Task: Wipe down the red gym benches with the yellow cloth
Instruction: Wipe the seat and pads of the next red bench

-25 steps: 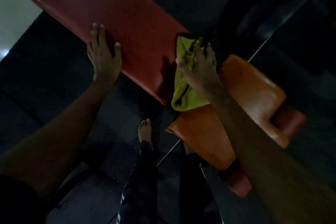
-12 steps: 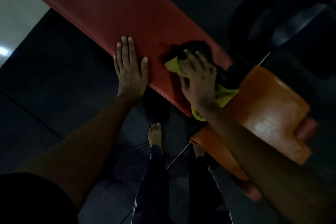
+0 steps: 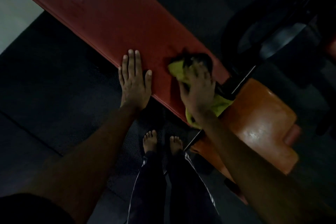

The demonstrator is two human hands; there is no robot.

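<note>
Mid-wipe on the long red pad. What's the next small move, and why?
Probably slide the right hand and yellow cloth up the red bench pad, past the flat left hand: the cloth sits bunched near the pad's lower end, with most surface beyond.

Recorded red bench (image 3: 101, 22) above dark floor mat (image 3: 54, 87); carried left hand (image 3: 134, 85) flat, yellow cloth (image 3: 176, 68) gripped under right hand (image 3: 199, 92)

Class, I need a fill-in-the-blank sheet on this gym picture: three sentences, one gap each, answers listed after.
1. The right hand holds a ____ cloth on the bench.
2. The left hand lies flat on the same bench, whose colour is ____.
3. The person wears no shoes: the feet are ____.
Answers: yellow; red; bare.
</note>
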